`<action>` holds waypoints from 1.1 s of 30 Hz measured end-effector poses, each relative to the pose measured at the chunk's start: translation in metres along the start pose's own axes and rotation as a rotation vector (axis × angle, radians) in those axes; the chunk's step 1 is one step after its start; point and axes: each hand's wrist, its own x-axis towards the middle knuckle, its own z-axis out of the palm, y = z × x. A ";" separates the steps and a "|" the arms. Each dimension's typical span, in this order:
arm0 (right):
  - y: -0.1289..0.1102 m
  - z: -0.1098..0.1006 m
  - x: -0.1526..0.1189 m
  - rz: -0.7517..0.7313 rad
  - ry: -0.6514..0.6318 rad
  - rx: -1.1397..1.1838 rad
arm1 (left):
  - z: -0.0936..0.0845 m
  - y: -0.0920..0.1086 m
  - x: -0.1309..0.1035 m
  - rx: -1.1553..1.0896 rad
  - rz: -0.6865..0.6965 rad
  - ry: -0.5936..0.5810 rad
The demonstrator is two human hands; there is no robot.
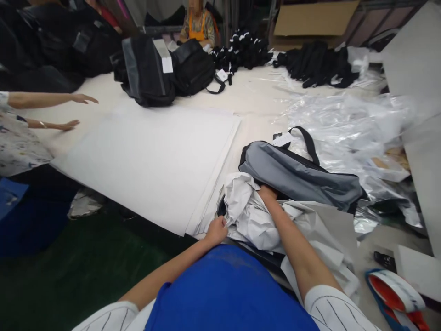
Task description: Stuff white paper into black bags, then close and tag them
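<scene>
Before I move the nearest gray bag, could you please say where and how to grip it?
Probably by the gray bag's black strap, from above: it arches free on the far side, while the right hand and crumpled sheeting crowd the near side.

1. Bag [296,177] was grey w/ blk strap [312,145].
2. Crumpled paper [241,197] was off-wht.
3. Apron [227,287] was solid blue.
4. Sleeves [330,308] were wht w/ dk stripes.
5. Sheet stack [148,161] was wht.
6. Floor [110,271] was dk green.

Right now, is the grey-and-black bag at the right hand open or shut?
The bag is open: the right hand reaches into it, fingers out of sight, beside the crumpled paper.
</scene>
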 end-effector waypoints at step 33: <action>0.143 0.062 -0.146 0.170 0.810 0.102 | 0.031 0.083 0.120 0.748 0.784 0.220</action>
